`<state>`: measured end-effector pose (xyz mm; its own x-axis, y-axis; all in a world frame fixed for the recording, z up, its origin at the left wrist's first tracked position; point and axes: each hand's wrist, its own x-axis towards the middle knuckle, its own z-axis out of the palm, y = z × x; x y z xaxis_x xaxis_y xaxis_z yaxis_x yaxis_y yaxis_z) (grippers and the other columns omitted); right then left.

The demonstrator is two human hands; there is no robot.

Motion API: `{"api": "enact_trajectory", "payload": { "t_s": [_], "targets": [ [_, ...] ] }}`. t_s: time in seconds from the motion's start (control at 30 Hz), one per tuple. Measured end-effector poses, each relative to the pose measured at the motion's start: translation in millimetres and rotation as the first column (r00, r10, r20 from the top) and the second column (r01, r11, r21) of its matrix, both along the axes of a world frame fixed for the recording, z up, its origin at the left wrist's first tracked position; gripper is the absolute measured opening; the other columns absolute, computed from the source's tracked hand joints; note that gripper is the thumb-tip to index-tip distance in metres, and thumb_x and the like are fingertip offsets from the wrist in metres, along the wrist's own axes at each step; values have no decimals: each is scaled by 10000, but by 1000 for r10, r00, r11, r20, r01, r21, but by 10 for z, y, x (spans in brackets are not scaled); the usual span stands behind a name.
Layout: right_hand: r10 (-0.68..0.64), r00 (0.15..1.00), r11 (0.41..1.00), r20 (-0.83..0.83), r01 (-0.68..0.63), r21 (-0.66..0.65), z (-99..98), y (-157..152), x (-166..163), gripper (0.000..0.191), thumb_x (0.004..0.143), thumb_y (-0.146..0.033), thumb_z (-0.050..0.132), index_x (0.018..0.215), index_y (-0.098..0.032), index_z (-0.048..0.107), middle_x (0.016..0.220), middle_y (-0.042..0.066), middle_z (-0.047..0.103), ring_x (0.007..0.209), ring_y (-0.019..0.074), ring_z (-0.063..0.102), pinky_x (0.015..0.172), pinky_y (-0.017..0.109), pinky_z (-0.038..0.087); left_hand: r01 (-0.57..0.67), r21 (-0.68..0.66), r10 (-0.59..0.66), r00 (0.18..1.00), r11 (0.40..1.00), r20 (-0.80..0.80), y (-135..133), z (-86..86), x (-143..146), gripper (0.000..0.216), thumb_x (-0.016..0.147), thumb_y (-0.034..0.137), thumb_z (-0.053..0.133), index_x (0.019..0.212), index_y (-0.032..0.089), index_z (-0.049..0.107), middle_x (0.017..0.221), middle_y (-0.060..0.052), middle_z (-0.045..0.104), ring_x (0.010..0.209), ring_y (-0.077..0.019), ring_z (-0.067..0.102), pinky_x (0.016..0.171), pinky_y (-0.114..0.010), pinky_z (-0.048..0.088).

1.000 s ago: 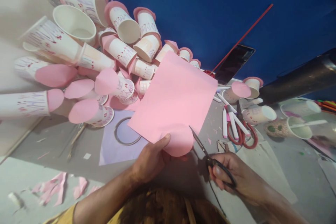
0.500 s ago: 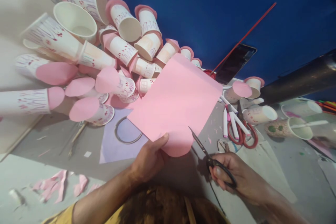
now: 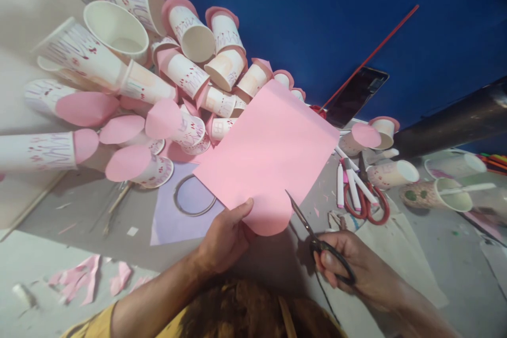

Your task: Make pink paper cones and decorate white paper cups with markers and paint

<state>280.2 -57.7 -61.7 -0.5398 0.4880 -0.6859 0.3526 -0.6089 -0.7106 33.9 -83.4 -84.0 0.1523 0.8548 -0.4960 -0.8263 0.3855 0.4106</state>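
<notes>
A sheet of pink paper is pinched at its near edge by my left hand, thumb on top. The edge beside my thumb is cut to a rounded curve. My right hand grips black-handled scissors through the loops. Their blades look nearly closed, and the tip lies at the paper's edge, to the right of the rounded part. Under the sheet's left corner, a metal ring rests on lilac paper.
Decorated paper cups with pink paper tops are heaped at the left and back. On the right are markers, red-handled scissors and more cups. A phone leans against the blue wall. Pink scraps lie front left.
Very little differs. The pink sheet has tilted or shifted slightly, and the scissors and my right hand have moved a touch to the left. My left hand keeps its hold.
</notes>
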Motion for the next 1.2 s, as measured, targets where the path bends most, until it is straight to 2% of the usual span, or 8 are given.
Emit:
{"api": "enact_trajectory", "payload": {
  "t_s": [0.57, 0.87, 1.2],
  "targets": [
    [32, 999, 999, -8, -32, 26, 28, 16, 6, 659, 718, -811, 708, 686, -173, 545, 504, -49, 490, 430, 41, 286, 426, 229, 168, 34, 5, -34, 999, 999, -25, -22, -11, -61, 457, 917, 258, 673, 1348, 105, 669, 1165, -157, 784, 1157, -348, 710, 1071, -471, 510],
    [77, 996, 996, -35, -76, 36, 32, 68, 16, 632, 750, -783, 704, 735, -161, 593, 514, -35, 526, 430, 44, 281, 425, 228, 168, 151, 22, -150, 988, 988, -31, -19, 18, -135, 364, 919, 276, 664, 1207, 67, 744, 1100, -188, 791, 1132, -359, 715, 1034, -475, 534],
    [111, 994, 992, -13, -110, 64, 47, 83, 25, 652, 744, -811, 681, 707, -170, 570, 526, -28, 510, 468, 62, 316, 454, 233, 198, 208, 31, -205, 975, 978, -83, 2, 27, -168, 377, 904, 328, 678, 1134, 44, 768, 1079, -221, 781, 1031, -362, 736, 857, -437, 602]
  ]
}}
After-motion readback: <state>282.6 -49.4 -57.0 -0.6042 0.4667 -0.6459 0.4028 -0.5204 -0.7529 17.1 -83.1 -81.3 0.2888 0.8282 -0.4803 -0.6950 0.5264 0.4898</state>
